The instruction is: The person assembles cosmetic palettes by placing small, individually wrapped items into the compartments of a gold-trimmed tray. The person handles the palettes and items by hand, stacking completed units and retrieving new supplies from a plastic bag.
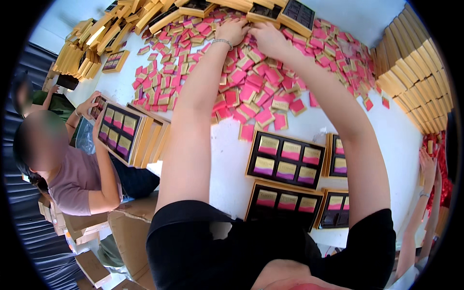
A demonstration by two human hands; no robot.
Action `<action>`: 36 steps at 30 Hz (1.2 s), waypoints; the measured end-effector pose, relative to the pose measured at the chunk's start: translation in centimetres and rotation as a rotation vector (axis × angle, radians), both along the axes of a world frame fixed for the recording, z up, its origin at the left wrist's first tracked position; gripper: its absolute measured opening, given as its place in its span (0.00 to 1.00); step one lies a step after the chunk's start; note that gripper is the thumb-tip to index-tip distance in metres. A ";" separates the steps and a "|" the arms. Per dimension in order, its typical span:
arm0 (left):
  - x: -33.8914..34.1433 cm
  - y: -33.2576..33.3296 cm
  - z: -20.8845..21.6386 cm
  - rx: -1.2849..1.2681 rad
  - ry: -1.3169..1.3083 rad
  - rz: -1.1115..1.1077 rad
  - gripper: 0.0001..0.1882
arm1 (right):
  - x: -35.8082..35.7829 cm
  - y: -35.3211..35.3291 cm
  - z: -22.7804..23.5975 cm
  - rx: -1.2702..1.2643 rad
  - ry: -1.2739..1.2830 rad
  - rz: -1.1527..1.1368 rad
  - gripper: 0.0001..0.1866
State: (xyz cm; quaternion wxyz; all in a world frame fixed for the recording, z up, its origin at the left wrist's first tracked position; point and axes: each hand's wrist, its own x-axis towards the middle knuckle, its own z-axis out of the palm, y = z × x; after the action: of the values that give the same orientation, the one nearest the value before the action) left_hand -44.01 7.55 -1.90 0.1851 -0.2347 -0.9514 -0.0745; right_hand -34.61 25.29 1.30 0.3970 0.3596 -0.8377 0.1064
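Observation:
Both my arms stretch out over a wide heap of small pink-and-gold wrapped squares (251, 82). At the far part of the heap, my left hand (232, 33), with a bracelet at its wrist, lies over the squares with its fingers extended. Close beside it, my right hand (269, 41) rests on the squares, fingers stretched toward the left hand. Neither hand shows anything gripped. Near my body stands a gold-edged box (287, 159) with six compartments filled with pink- and purple-banded squares. A second box (285, 205) below it has squares in its upper row; its lower row looks dark.
Two more boxes (337, 208) sit partly behind my right arm. Stacked gold boxes (411, 72) line the right side; others (92, 43) pile up far left. Black-tray boxes (297, 18) border the heap. At left, a person (79, 164) holds filled boxes (118, 130); another person's arms (420, 203) show at right.

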 end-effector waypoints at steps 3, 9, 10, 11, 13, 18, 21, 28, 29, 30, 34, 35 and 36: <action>8.8 2.0 3.4 -0.016 -0.173 0.103 0.22 | 1.3 1.0 1.5 0.108 -0.651 -0.176 0.21; 13.6 -1.3 5.4 0.101 -0.185 -0.109 0.18 | 3.7 2.1 1.8 -0.264 -0.854 0.248 0.27; 13.9 -2.0 5.2 0.160 -0.200 -0.178 0.20 | 4.5 2.0 2.4 -0.385 -0.932 0.316 0.27; 14.4 -2.4 4.9 0.222 -0.194 -0.155 0.19 | 5.4 2.1 2.8 -0.661 -1.088 0.401 0.29; 15.7 -1.7 6.4 0.403 -0.238 -0.097 0.20 | 6.3 4.1 4.1 -0.997 -1.377 0.724 0.28; 22.6 0.1 11.0 1.122 -0.724 -0.254 0.17 | 11.5 7.4 7.5 -1.312 -1.505 1.051 0.24; 27.1 -0.7 11.6 1.130 -0.832 -0.318 0.16 | 15.8 8.3 9.0 -1.261 -1.638 0.723 0.17; 40.7 -1.0 11.2 0.442 -0.073 -0.483 0.13 | 31.4 9.9 12.7 -0.060 -1.284 0.217 0.11; 42.0 -1.1 10.5 0.376 0.055 -0.552 0.12 | 32.4 10.2 11.2 -0.011 -1.112 0.225 0.14; 43.3 -0.9 9.9 0.311 0.188 -0.626 0.11 | 33.5 10.8 10.2 0.100 -1.111 0.138 0.22; 47.9 -1.0 8.7 0.265 0.287 -0.830 0.10 | 37.7 8.4 10.5 0.016 -1.242 0.272 0.05; 49.3 -1.2 8.7 0.213 0.297 -0.830 0.10 | 38.2 8.2 9.9 0.033 -1.180 0.365 0.05; 50.5 -1.3 8.6 0.169 0.308 -0.828 0.10 | 38.8 7.9 8.9 0.054 -1.119 0.453 0.05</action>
State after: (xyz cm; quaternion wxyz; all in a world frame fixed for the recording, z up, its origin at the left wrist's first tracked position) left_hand 6.53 6.24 6.72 0.2977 -0.5882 -0.7291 -0.1838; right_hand 4.21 33.16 10.20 -0.1459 0.4284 -0.8243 0.3402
